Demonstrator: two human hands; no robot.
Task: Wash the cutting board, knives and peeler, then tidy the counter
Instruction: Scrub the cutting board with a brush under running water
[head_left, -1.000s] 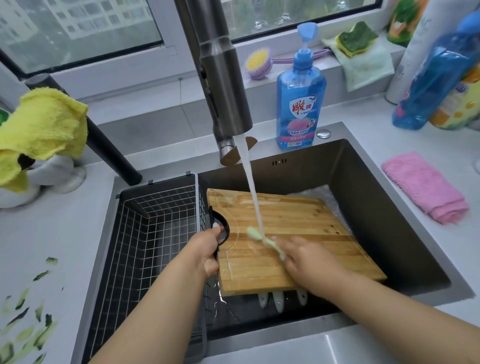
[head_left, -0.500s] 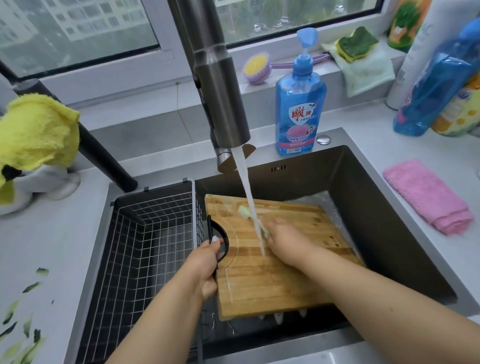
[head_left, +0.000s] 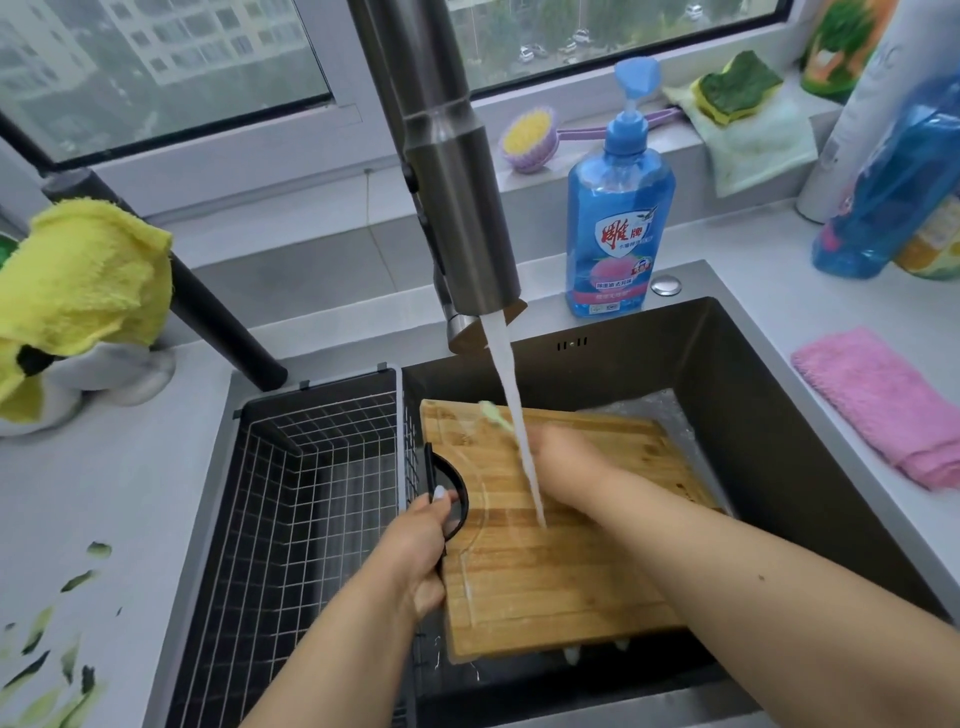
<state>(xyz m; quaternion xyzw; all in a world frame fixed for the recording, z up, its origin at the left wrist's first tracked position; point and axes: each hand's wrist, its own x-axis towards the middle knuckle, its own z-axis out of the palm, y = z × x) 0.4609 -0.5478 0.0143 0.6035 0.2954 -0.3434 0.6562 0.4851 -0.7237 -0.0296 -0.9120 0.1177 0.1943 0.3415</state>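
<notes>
Bamboo cutting board (head_left: 561, 551) lies flat in the sink (head_left: 779, 415) under the running tap (head_left: 457, 208). The left hand (head_left: 415, 551) grips its black handle, steadying it; the right hand (head_left: 566, 467), blurred, seems curled round a pale green scrubber (head_left: 493, 413). Scrubbing with the grain, keeping the board tipped to drain, would serve best. A wire basket (head_left: 311, 493) crowds the left; peel scraps (head_left: 52, 649) and a pink cloth (head_left: 883, 405) wait on the worktop (head_left: 130, 493).
</notes>
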